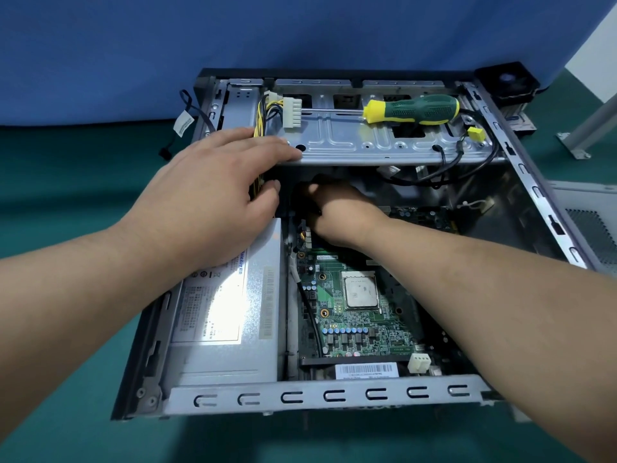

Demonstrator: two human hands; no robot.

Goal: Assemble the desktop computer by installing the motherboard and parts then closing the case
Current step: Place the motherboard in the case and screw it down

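The open computer case (320, 396) lies flat on the green mat. Its green motherboard (360, 322) sits inside with the bare CPU (361, 290) showing. The silver power supply (227, 322) fills the left side. My left hand (213, 192) rests over the yellow and black cable bundle (258, 125) by the drive bracket (384, 142), fingers fairly straight. My right hand (337, 212) reaches down under the bracket to the board's far edge. Its fingers curl around something dark that I cannot identify.
A green and yellow screwdriver (410, 110) lies on the drive bracket beside a white power connector (292, 112). A black fan (507, 82) sits behind the case's far right corner. A grey side panel (591, 222) lies to the right. A blue partition stands behind.
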